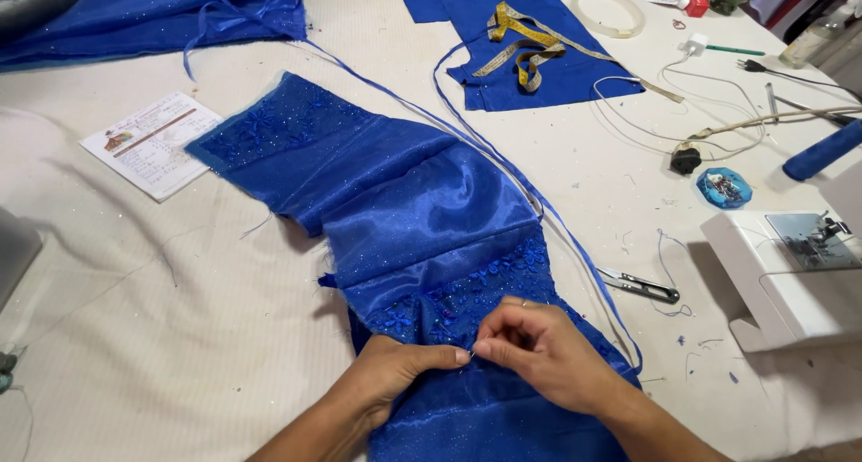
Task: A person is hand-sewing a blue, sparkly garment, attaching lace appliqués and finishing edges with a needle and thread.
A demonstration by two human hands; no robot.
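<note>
Pinching the blue satin garment (pixel 422 220) between our left hand (pixel 395 372) and right hand (pixel 539 350), fingertips pressed together, we hold its beaded seam taut on the table (pixel 135 318).

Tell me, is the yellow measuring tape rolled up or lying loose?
Lying loose. The yellow measuring tape sprawls in open loops over a blue cloth piece, one end trailing onto the table.

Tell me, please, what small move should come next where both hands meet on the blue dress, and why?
Probably draw the pinched point gently up and away from the cloth. The right hand and left hand meet fingertip to fingertip on the beaded lace band of the blue satin dress, and the thread snips lie untouched nearby.
</note>
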